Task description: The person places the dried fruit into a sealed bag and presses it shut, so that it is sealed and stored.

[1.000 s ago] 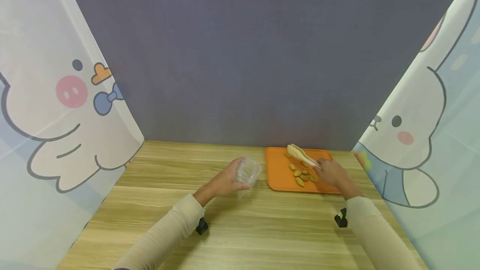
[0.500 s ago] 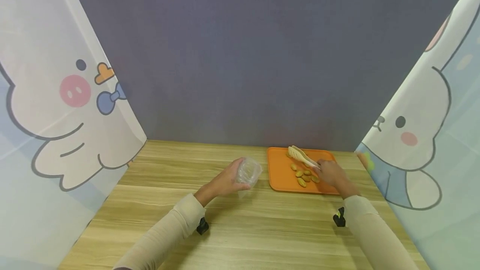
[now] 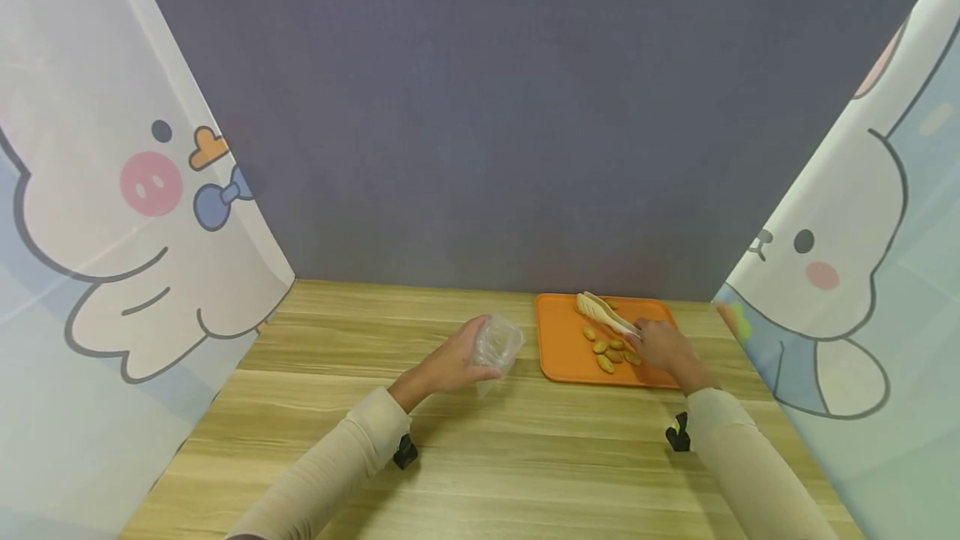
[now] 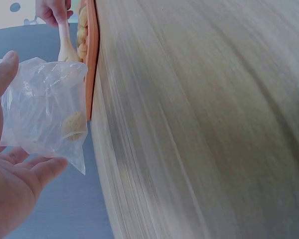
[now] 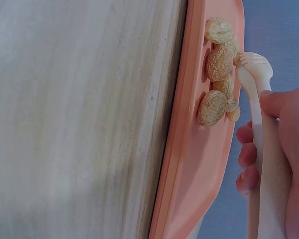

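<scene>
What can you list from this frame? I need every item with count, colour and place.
Tray: 1, orange, on the table, towards the right
Wrinkled pieces: at least six, yellowish brown, on the tray; one more shows in the bag
Bag: 1, clear, in the left hand
Tongs: 1, cream, in the right hand, head over the tray
Table: 1, light wood grain, under everything
Backdrop: 1, grey, behind the table
Cartoon panels: 2, mostly white and pale blue, left and right sides
Wrist devices: 2, black, one at each wrist
Sleeves: 2, cream, on the arms
Hands: 2, bare, left gripping the bag, right holding the tongs
</scene>
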A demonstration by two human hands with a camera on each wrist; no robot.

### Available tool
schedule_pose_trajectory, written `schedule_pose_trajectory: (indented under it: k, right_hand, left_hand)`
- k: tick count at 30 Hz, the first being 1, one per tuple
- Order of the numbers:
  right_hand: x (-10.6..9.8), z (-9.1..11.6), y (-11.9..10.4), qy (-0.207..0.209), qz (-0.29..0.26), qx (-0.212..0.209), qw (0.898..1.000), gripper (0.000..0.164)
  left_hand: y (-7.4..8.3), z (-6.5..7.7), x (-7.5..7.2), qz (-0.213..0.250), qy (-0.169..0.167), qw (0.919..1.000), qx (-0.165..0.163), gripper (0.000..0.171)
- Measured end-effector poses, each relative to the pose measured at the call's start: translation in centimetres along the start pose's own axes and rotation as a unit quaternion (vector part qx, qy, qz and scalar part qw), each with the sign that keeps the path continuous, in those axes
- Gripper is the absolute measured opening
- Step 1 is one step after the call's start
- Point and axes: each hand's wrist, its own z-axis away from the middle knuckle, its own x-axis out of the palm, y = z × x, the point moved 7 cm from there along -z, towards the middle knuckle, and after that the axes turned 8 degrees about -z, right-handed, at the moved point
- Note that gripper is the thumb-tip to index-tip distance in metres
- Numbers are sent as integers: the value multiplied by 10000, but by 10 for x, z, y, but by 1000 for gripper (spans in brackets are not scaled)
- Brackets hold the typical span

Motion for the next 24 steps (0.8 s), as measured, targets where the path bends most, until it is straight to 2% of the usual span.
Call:
schedule_pose_trajectory:
  k: [14,24]
  right_hand:
    - [3,-1,1,33,200,-30,9998,30]
    - [4,3,4,-11,-9,0,10000,31]
  left_hand:
    - [0,0,0,-47,-41,10000,-45,100]
    - [-1,0,1,-63,-46,9999,-72,101]
